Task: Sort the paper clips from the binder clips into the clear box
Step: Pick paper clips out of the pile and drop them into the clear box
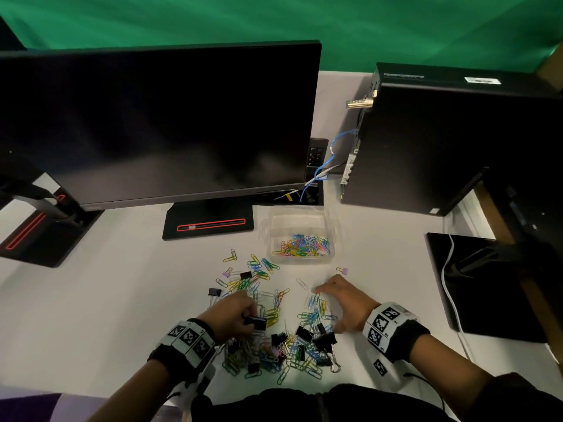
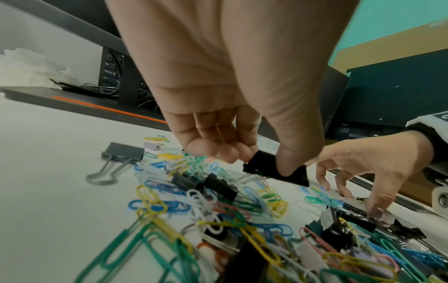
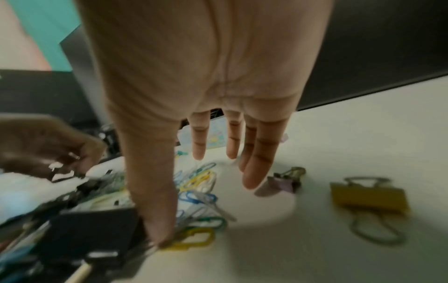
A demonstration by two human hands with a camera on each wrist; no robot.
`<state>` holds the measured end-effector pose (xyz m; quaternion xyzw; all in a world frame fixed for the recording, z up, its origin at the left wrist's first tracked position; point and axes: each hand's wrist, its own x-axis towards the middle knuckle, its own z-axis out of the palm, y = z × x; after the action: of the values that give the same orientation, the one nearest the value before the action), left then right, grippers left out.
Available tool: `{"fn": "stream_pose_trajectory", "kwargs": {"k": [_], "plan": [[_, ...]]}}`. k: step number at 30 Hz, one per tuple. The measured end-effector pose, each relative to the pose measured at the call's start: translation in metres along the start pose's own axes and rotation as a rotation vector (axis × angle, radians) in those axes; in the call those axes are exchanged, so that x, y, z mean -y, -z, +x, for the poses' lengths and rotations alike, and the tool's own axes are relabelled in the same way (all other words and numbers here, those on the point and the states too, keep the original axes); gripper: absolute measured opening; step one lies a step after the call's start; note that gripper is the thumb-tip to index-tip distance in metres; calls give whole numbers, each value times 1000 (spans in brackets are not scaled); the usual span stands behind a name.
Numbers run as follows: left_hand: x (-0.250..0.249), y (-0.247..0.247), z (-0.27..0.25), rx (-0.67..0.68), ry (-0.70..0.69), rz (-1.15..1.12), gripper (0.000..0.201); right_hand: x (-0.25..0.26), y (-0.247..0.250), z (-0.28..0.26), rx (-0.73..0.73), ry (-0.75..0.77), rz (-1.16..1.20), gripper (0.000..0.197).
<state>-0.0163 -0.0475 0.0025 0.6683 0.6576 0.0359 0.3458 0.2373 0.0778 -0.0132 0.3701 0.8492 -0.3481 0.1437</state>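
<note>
A mixed heap of coloured paper clips point(image 1: 268, 339) and black binder clips point(image 1: 324, 339) lies on the white desk near its front edge. Behind it stands the clear box point(image 1: 300, 236), holding several coloured paper clips. My left hand point(image 1: 234, 315) pinches a black binder clip point(image 2: 274, 168) between thumb and fingers, just above the pile. My right hand point(image 1: 338, 303) is spread flat with straight fingers point(image 3: 257, 157) over a small cluster of paper clips point(image 3: 198, 183), thumb pressing at the heap's edge.
A dark monitor point(image 1: 158, 123) and its stand point(image 1: 210, 223) fill the back left, a black computer case point(image 1: 451, 138) the back right. A black pad point(image 1: 481, 287) with a white cable lies right. Lilac point(image 3: 283, 181) and yellow point(image 3: 368, 197) binder clips lie loose beside my right hand.
</note>
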Motion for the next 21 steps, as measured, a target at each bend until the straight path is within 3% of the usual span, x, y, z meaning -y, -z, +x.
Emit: {"fn": "stream_pose_trajectory", "kwargs": {"k": [2, 4, 10, 12, 14, 17, 21], "plan": [[3, -2, -2, -12, 11, -15, 29, 5, 1, 6, 61, 38, -31, 94], [4, -4, -5, -34, 25, -44, 21, 8, -1, 13, 60, 68, -9, 91], [4, -2, -11, -128, 20, -123, 20, 17, -10, 29, -121, 82, 137, 30], [9, 1, -14, -171, 39, -142, 25, 17, -10, 30, -163, 81, 164, 19], [17, 6, -19, -220, 64, -151, 31, 15, -9, 30, -179, 76, 199, 21], [32, 11, -28, -279, 102, -130, 34, 8, -5, 29, -144, 51, 168, 41], [56, 10, -39, -278, 221, -64, 31, 6, -2, 27, -60, 31, 73, 58]]}}
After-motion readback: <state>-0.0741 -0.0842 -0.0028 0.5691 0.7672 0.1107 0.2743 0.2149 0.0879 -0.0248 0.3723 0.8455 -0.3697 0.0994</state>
